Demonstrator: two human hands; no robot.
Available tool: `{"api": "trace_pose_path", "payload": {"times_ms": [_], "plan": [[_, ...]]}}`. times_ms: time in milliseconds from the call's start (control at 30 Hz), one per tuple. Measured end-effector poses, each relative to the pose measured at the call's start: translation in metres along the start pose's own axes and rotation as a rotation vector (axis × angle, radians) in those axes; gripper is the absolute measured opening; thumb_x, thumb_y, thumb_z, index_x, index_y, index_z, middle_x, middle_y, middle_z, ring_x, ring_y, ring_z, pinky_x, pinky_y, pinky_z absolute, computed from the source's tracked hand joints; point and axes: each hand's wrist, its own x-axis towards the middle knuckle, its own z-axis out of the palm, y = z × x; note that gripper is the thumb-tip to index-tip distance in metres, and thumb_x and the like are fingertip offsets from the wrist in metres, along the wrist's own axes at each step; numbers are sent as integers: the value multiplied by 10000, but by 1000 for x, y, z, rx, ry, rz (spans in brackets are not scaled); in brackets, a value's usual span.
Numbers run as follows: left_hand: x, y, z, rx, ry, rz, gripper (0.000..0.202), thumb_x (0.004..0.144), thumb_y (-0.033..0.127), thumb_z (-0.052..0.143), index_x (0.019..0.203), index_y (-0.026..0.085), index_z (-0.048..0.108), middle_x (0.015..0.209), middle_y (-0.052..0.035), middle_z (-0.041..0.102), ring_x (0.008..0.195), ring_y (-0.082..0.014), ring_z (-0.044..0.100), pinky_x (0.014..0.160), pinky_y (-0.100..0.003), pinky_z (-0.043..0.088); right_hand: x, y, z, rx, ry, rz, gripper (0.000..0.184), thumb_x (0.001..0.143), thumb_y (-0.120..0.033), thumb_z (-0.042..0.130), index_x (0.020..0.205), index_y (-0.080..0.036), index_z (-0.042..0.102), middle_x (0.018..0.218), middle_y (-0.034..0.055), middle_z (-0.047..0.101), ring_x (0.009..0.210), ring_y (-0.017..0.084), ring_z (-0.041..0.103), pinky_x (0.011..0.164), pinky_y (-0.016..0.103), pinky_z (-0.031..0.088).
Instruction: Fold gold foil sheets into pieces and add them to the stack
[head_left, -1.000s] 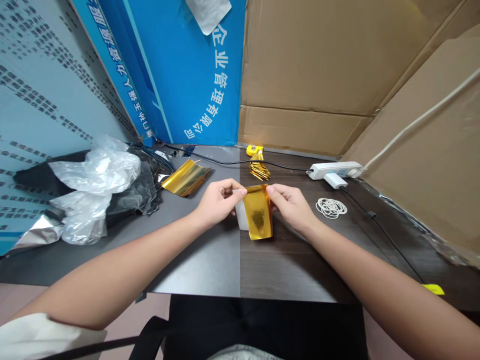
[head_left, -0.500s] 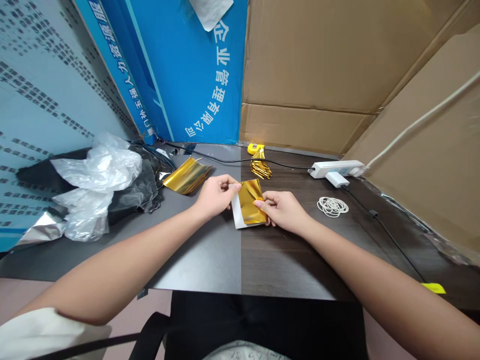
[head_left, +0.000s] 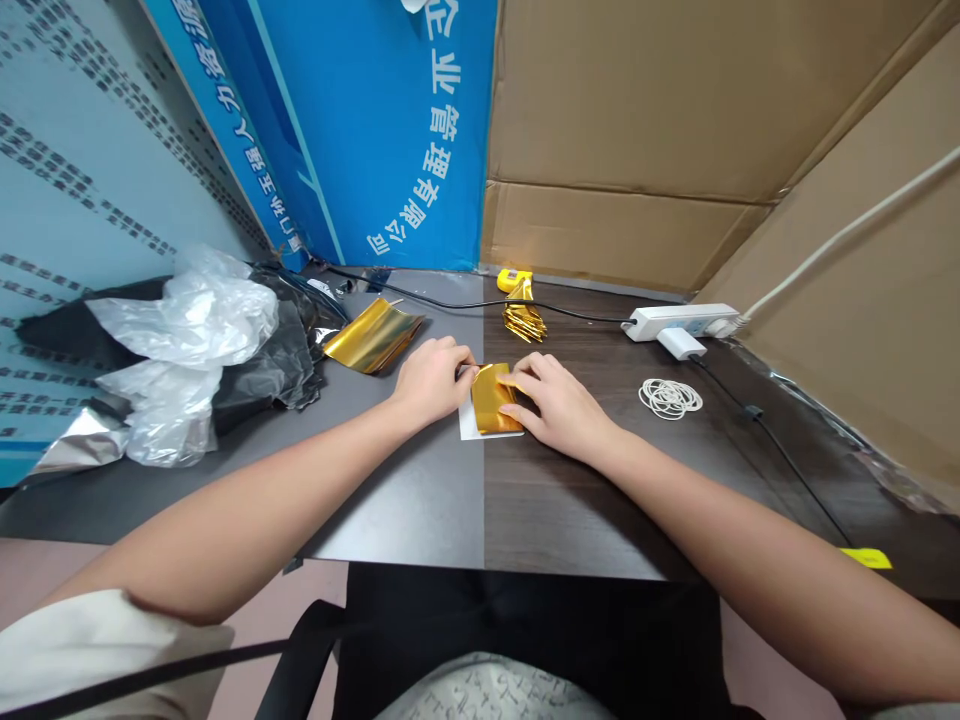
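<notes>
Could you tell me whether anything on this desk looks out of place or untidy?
Mostly tidy. Crumpled plastic bags sprawl at the far left, and a yellow tag overhangs the desk edge. Both hands press gold foil flat.

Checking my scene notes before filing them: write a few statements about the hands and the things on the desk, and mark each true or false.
1. Both hands, left hand and right hand, press the gold foil sheet flat on the desk. True.
2. The rubber bands lie left of the hands. False: right of them.
3. A white power strip sits near the cardboard wall. True.
4. The right hand holds scissors. False: it rests on the foil.
</notes>
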Motion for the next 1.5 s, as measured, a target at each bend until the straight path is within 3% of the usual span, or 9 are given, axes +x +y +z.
{"api": "trace_pose_path", "payload": {"times_ms": [100, 267, 400, 500, 900, 1133, 1200, 1333, 1500], "plan": [[0, -2, 2, 53, -16, 16, 158, 939, 292, 581, 926, 204, 712, 922, -64, 641, 941, -251, 597, 765, -346, 429, 0, 6, 3, 27, -30, -66, 287, 964, -327, 600, 1163, -179, 743, 1337, 116, 646, 1222, 315, 569, 1039, 510, 500], [1, -1, -2, 90, -5, 111, 231, 925, 305, 630, 1126, 196, 661, 1114, -96, 599, 1063, -270, 558, 872, -370, 424, 0, 8, 3, 3, -90, -48, 453, 973, -335, 588, 1372, -124, 622, 1418, 80, 623, 1353, 330, 510, 1163, 517, 420], [1, 0, -6, -27, -199, 250, 198, 912, 381, 659, 997, 203, 630, 995, -39, 630, 991, -235, 579, 847, -349, 382, -2, 5, 1, -30, -136, -24, 486, 998, -351, 535, 1424, -120, 578, 1485, 67, 559, 1398, 343, 470, 1193, 527, 388], [1, -1, -4, -73, -288, 226, 216, 896, 393, 678, 983, 209, 607, 935, -14, 639, 951, -222, 584, 795, -321, 353, -2, 5, -1, -22, -170, -6, 523, 1001, -362, 522, 1468, -127, 531, 1529, 61, 508, 1433, 354, 427, 1205, 532, 374], [2, 2, -7, -89, -343, 146, 231, 887, 409, 673, 1024, 233, 612, 965, -15, 649, 1013, -235, 564, 795, -311, 306, -1, 20, -4, 134, -326, -47, 697, 944, -446, 589, 1558, -176, 399, 1633, 83, 334, 1543, 364, 221, 1253, 581, 243], [3, 0, -4, -89, -330, 160, 246, 882, 422, 668, 1014, 225, 602, 972, -19, 655, 1005, -234, 562, 784, -307, 310, -6, 33, -11, 242, -439, -111, 1155, 760, -671, 734, 1631, -191, 147, 1689, 113, 112, 1565, 396, 30, 1249, 649, 102], [3, -1, -4, -87, -327, 167, 249, 883, 424, 669, 1007, 221, 596, 962, -19, 656, 996, -234, 564, 777, -305, 311, -5, 35, -10, 303, -368, -110, 1036, 819, -637, 699, 1625, -226, 195, 1679, 98, 193, 1563, 376, 125, 1245, 630, 182], [2, -1, -4, -73, -305, 190, 245, 889, 420, 681, 993, 213, 602, 950, -20, 654, 982, -234, 575, 774, -308, 315, 1, 35, -4, 326, -132, -95, 492, 980, -405, 553, 1446, -245, 565, 1536, 62, 501, 1434, 305, 438, 1191, 552, 363], [0, 0, -6, -64, -285, 296, 159, 912, 346, 678, 1001, 215, 663, 981, -33, 670, 994, -226, 587, 842, -332, 371, 3, 31, -1, 215, -155, -87, 438, 928, -328, 635, 1355, -232, 653, 1469, 22, 575, 1416, 351, 431, 1162, 587, 389]]}}
